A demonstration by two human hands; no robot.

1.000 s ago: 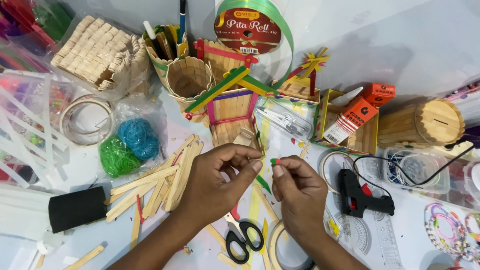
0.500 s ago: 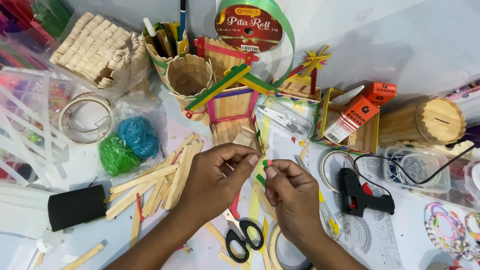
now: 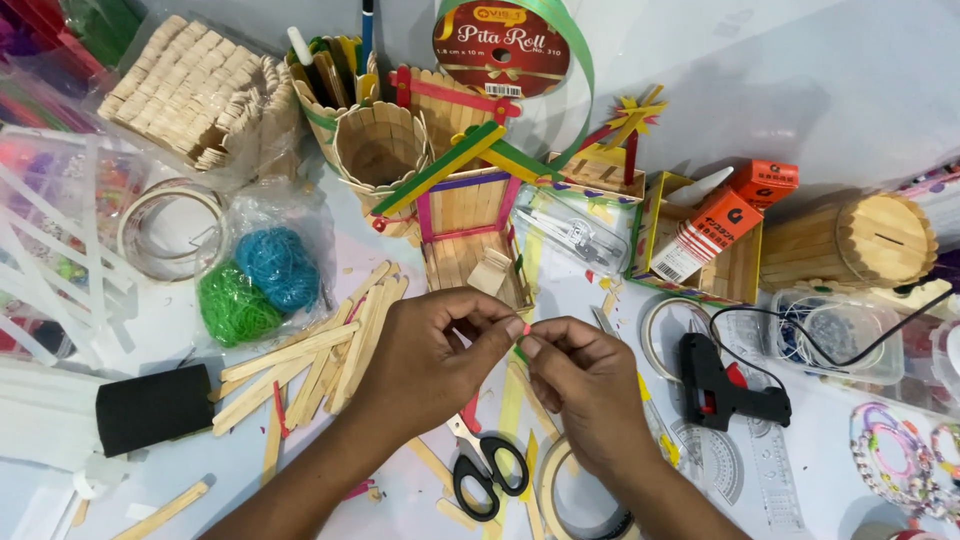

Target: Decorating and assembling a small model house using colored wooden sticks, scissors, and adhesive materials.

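Here, two bare hands meet above a crowded craft counter [image 3: 860, 90], fingertips nearly touching. The left hand [image 3: 425, 360] has its grip narrowed to a pinch, thumb and forefinger closed on a small piece with an orange-pink tip [image 3: 524, 327] (too small to tell its kind). The right hand [image 3: 585, 385] pinches the same spot from the other side, its fingers curled tight, with a sliver of green showing just below the fingertips. The piece is held in the air between both hands, over the middle of the counter. Loose wooden craft sticks [image 3: 300, 360] lie fanned beneath the left wrist. Black-handled scissors [image 3: 488, 468] rest below the hands, beside a tape roll [image 3: 560, 500]. A black glue gun [image 3: 725, 385] lies near the right hand, its cord trailing off to the right.
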